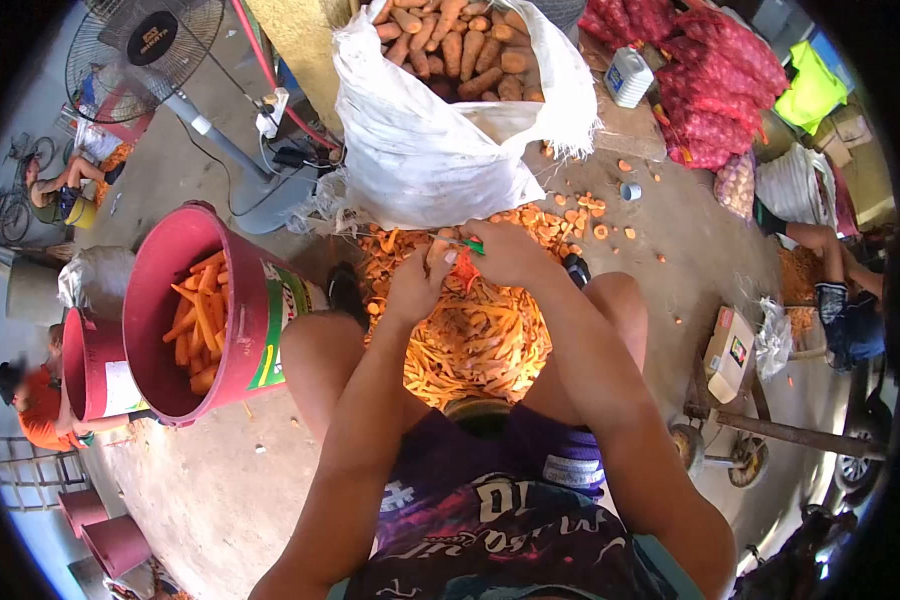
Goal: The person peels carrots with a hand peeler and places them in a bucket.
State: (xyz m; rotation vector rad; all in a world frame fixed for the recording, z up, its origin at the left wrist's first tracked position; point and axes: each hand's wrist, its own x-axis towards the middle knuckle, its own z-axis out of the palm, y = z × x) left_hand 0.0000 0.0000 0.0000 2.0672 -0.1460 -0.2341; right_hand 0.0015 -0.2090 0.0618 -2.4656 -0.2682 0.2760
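Note:
My left hand (415, 287) is closed around a carrot (438, 250), held between my knees. In my right hand (510, 254) is a peeler, its green handle (476, 247) partly covered by my fingers. The blade end lies against or very near the carrot. Bright orange shreds hang just under the two hands. Below them a large heap of carrot peels (480, 345) spreads between my legs. Right in front stands a white sack (430, 160) full of unpeeled carrots (460, 50).
A red bucket (150, 300) with peeled carrots stands at my left, a second red bucket (90, 365) behind it. A fan (150, 45) is at far left. Red net sacks (715, 85), a white jug (629, 77) and a wheeled cart (770, 430) are rightward. Other people sit at both sides.

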